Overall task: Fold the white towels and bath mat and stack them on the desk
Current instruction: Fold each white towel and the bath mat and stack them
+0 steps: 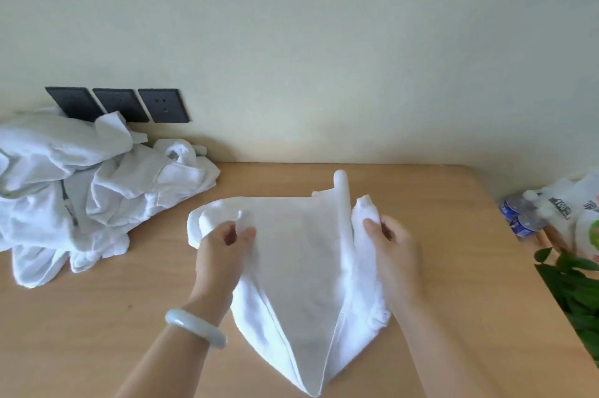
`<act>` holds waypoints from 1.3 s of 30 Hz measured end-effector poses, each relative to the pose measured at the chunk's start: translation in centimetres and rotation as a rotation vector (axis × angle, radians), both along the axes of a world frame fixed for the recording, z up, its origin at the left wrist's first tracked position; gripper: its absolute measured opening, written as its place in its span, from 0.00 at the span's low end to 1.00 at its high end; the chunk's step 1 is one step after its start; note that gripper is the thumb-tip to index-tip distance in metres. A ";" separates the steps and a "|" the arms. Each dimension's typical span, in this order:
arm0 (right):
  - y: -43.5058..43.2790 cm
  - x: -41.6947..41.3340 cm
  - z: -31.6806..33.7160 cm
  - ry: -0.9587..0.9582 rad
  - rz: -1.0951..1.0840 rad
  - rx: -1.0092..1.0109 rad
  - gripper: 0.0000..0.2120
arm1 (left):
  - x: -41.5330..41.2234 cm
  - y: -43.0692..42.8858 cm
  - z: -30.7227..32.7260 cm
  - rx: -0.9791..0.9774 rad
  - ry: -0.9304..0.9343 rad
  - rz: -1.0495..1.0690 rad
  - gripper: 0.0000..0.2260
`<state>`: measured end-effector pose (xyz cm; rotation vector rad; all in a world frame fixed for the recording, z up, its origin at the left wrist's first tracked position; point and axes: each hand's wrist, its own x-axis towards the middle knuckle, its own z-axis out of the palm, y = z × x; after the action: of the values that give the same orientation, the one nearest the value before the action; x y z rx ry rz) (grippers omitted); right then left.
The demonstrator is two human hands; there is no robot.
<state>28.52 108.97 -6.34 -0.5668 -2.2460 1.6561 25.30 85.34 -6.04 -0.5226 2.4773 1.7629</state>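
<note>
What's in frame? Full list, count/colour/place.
towel: 1, white, centre of the desk, partly folded, both side edges held up
linen pile: 1 heap, white, crumpled, desk's left end by the wall; the number of pieces is unclear
desk: 1, light wood, against the wall
socket plates: 3, dark grey, on the wall above the pile
water bottles: 2 visible, clear with blue labels, past the desk's right edge
plastic bag: 1, white, far right
plant: 1, green leaves, lower right
bracelet: 1, pale, left wrist
left hand: pinches the towel's left edge
right hand: grips the towel's right edge
</note>
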 end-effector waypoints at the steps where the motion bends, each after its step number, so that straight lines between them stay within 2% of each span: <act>1: -1.7 0.2 1.1 0.013 0.070 -0.018 0.17 | 0.4 1.2 0.8 0.075 -0.006 -0.033 0.14; 5: -7.2 1.4 2.2 -0.006 0.304 -0.114 0.08 | 2.0 4.1 1.8 0.271 -0.035 -0.129 0.10; 9: -8.2 1.9 0.6 -0.042 0.229 -0.115 0.11 | 3.4 3.9 1.3 0.416 -0.073 -0.088 0.08; 14: -8.9 2.0 0.3 -0.071 0.194 -0.159 0.10 | 3.8 3.8 1.3 0.429 -0.059 -0.041 0.07; 17: -8.6 1.9 0.9 -0.054 0.274 -0.038 0.13 | 3.5 3.5 1.4 0.399 -0.025 -0.029 0.07; 21: -8.0 1.2 2.3 -0.064 0.557 0.210 0.26 | 3.5 2.9 1.4 0.311 -0.029 -0.083 0.07; 24: -7.4 0.8 3.1 -0.046 0.648 0.295 0.20 | 3.4 2.5 1.5 0.236 -0.001 -0.063 0.06; 28: -7.7 0.8 3.3 0.020 0.558 0.317 0.10 | 3.3 2.5 2.1 0.254 0.020 -0.075 0.05; 33: -7.7 0.6 2.9 0.008 0.445 0.160 0.10 | 3.4 2.3 2.9 0.426 0.032 -0.146 0.06; 37: -7.6 0.3 2.9 0.095 0.332 0.155 0.13 | 3.6 2.4 3.5 0.579 0.010 -0.180 0.08; 39: -7.4 0.3 3.3 0.106 0.348 0.053 0.10 | 3.5 2.2 3.6 0.590 0.011 -0.216 0.08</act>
<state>28.80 101.61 -3.09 -0.0731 -2.4034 1.7261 28.83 87.56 -2.46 -0.1868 1.7873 2.2461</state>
